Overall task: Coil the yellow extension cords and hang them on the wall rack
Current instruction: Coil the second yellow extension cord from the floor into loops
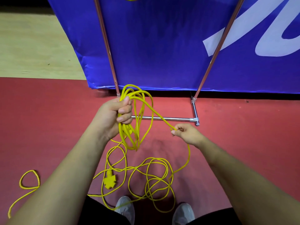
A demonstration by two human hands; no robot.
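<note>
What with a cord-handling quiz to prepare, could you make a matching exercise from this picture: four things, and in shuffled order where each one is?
Things:
1 coiled loops
2 single strand
3 socket block
4 small floor loop

Places:
A pinched by the right hand
B on the red floor, lower middle of the view
C gripped in the left hand
D on the floor at the view's far left

Pairs: 1-C; 2-A; 3-B; 4-D
</note>
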